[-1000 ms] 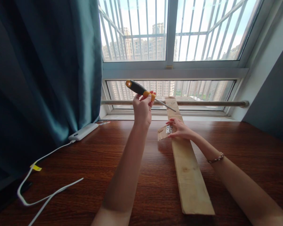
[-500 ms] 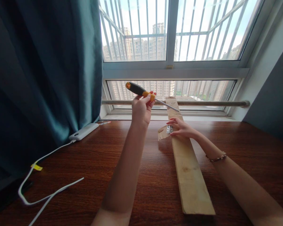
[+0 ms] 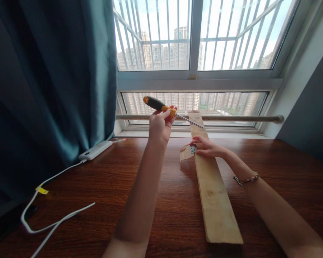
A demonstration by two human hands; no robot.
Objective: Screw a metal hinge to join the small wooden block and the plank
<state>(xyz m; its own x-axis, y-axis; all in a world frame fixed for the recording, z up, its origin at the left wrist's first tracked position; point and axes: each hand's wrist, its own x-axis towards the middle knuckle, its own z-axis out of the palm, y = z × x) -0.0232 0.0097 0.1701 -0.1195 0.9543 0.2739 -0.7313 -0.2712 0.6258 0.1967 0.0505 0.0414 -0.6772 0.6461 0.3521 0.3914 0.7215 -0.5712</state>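
Note:
My left hand (image 3: pixel 161 123) is closed round the yellow front part of a screwdriver (image 3: pixel 154 103) with a black and yellow handle. Its metal shaft points right and down, the tip in front of the far part of a long wooden board (image 3: pixel 215 195). My right hand (image 3: pixel 206 147) rests over the board, thumb and fingers closed round a small silver hinge (image 3: pixel 192 148) at the board's left edge. Part of the hinge is hidden by the fingers. A short wooden piece (image 3: pixel 186 152) sticks out to the left beside the hinge.
The board lies on a dark brown wooden table (image 3: pixel 177 200), reaching towards the window (image 3: pixel 161 80) and a horizontal rail (image 3: pixel 237 118). To the left are a white power strip (image 3: pixel 95 150), its white cable (image 3: pixel 56 223) and a blue curtain (image 3: pixel 70 71).
The hinge looks more tilted in my right fingers, its face less flat to view. My left hand keeps the screwdriver almost where it was.

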